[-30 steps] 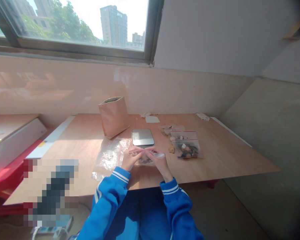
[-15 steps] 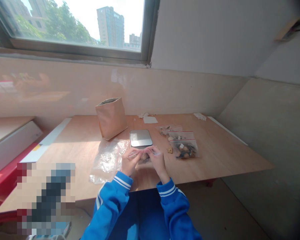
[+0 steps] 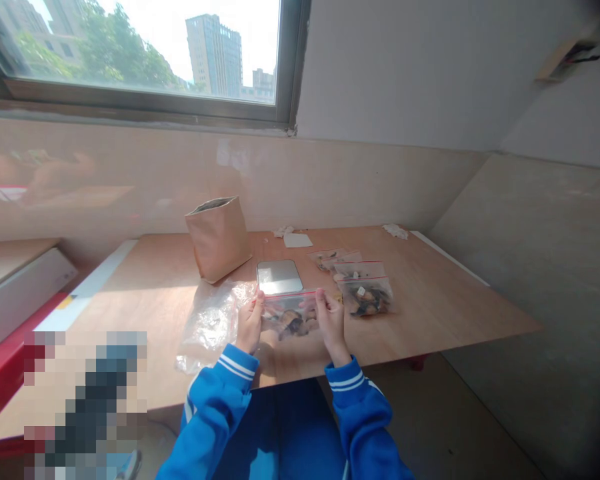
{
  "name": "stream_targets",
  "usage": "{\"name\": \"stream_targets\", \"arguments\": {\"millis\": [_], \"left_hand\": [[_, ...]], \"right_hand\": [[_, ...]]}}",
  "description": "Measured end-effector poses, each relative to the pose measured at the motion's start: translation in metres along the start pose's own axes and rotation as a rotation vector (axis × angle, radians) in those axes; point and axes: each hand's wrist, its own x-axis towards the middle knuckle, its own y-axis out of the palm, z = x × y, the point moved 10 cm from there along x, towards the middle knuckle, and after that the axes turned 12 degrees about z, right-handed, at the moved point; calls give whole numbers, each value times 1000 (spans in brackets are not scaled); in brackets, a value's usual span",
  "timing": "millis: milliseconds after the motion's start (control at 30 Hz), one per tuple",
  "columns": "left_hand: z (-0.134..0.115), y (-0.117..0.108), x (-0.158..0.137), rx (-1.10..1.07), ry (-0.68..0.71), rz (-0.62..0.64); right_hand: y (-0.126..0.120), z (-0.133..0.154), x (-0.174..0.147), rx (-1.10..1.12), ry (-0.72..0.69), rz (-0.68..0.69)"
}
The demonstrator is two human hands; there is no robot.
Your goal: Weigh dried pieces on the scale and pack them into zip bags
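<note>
We hold a small clear zip bag with a red seal strip and dark mixed pieces inside (image 3: 290, 315) between both hands, just above the pale wooden surface (image 3: 430, 300) near its front edge. Our left hand (image 3: 250, 325) has its grip closed on the bag's left top corner, and our right hand (image 3: 330, 319) has its grip closed on the right top corner, so the red strip runs taut between them.

Just behind the bag lies one flat silver scale with a shiny plate (image 3: 279, 276). To its left stands one tan paper pouch with an open top (image 3: 218, 237), upright and near the back wall. Left of our left hand, touching distance from it, lies one crumpled sheet of clear plastic film (image 3: 214, 321), reaching to the front edge.

To the right we count three more filled clear zip bags with red strips (image 3: 364, 293), overlapping one another, near our right hand but apart from it. At the back lie one white paper slip (image 3: 297, 240) and two small crumpled white scraps (image 3: 395, 231).

The right half of the surface beyond those bags is bare wood out to its right and front edges.
</note>
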Motion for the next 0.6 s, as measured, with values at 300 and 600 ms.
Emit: {"name": "stream_targets", "arguments": {"millis": [300,600], "left_hand": [[3,19,12,43,8,158],[-31,-32,22,408,148,-55]], "right_hand": [[-36,1,3,-124,-9,-96],[-160,-4,19,-267,76,-250]]}}
